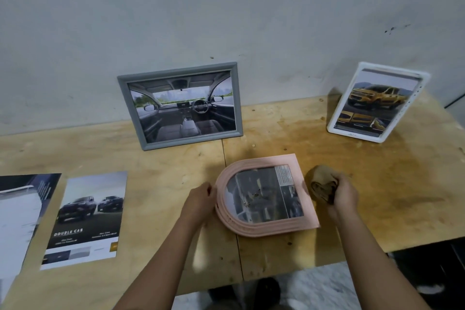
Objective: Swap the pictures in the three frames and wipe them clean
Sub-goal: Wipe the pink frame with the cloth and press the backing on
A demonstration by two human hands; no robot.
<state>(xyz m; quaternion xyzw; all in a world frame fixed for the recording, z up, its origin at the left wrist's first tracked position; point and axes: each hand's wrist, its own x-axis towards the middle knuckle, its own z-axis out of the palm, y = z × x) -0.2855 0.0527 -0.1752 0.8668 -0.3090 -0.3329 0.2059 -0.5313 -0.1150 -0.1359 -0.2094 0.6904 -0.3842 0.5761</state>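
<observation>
Pink frame (266,196) flat nr table (377,184) front edge; L hand (200,196) grips arched side, R hand (339,195) clutches cloth (320,186).

A pale plywood tabletop (377,184), made of two boards joined along a seam near the centre, fills the lower half of the frame; brown stains spread across its right board, darkest toward the upper right. A grey, scuffed plaster wall (226,7) occupies the upper half, with small dark marks at upper right. Below the table's front edge, at lower right, lies a pale speckled floor (319,284) with dark, indistinct shapes beside it
</observation>
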